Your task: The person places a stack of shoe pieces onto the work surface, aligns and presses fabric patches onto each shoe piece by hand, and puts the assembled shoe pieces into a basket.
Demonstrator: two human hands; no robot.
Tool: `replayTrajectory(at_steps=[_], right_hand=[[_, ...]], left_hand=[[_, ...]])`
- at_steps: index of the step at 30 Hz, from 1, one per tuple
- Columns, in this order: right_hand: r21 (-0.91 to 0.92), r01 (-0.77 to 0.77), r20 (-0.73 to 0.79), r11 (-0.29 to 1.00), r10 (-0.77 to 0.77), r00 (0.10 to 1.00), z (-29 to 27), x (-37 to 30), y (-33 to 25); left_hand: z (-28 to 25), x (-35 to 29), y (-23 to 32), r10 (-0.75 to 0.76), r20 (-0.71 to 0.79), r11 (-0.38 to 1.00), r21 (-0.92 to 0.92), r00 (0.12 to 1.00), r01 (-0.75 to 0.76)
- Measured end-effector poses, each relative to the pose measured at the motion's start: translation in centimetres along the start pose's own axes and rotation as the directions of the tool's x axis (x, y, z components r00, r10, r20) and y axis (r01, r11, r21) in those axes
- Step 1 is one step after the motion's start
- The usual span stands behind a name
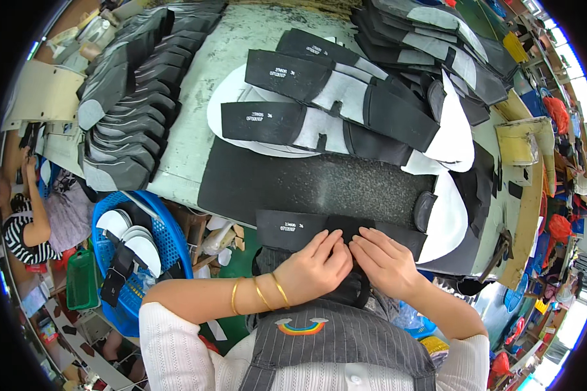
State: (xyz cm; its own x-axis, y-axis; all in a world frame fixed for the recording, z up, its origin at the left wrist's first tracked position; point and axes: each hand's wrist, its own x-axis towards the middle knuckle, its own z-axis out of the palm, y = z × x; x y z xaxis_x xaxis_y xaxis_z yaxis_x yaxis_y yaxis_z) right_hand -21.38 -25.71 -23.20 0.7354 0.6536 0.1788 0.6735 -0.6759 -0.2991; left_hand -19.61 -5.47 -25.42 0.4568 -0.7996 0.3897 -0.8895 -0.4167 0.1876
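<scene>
Black shoe-upper strip [280, 226], a white sole-shaped piece [447, 225] at its three o'clock end, lies across the dark mat's [293, 179] six o'clock edge, grasped by the fingers of the left hand [318, 264] and right hand [388, 264], close together. Overlapping shoe pieces [261, 120] lie at twelve o'clock; a blue basket [178, 238] stands at eight.

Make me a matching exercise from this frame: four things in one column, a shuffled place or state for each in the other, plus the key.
1. Left hand
2. Blue basket
3. Apron
4. Dark mat

A. Pinstriped, with a rainbow patch
B. On the table, partly beneath black-and-white pieces
C. Fingertips at the edge of a black strip, gold bangles on its arm
D. Contains white pieces

Pairs: 1-C, 2-D, 3-A, 4-B
</scene>
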Motion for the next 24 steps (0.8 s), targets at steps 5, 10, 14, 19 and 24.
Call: replayTrajectory(at_steps=[5,10,14,19,24], right_hand=[[-0.091,0.014,0.127,0.996,-0.002,0.992,-1.0,0.4,-0.2],[-0.092,-0.006,0.049,0.996,0.011,0.999,-0.3,-2.3,1.6],[0.014,0.072,-0.087,0.997,-0.070,0.994,0.9,-4.9,-0.3],[0.407,-0.159,-0.024,0.900,0.185,0.983,2.6,-9.7,-5.2],[0.458,-0.490,-0.362,0.742,0.659,0.659,-3.7,-8.4,2.2]], left_hand=[[-0.1,-0.7,-0.5,-0.054,-0.080,0.998,-0.032,0.995,0.051],[-0.7,-0.6,-1.8,-0.155,0.002,0.954,-0.258,0.988,0.150],[-1.7,-2.7,-0.4,0.078,-0.035,0.979,-0.187,0.996,-0.083],[-1.4,-8.0,2.5,0.066,0.563,0.979,-0.197,0.824,0.056],[-4.5,1.8,-4.7,-0.047,-0.025,0.967,-0.250,0.999,0.039]])
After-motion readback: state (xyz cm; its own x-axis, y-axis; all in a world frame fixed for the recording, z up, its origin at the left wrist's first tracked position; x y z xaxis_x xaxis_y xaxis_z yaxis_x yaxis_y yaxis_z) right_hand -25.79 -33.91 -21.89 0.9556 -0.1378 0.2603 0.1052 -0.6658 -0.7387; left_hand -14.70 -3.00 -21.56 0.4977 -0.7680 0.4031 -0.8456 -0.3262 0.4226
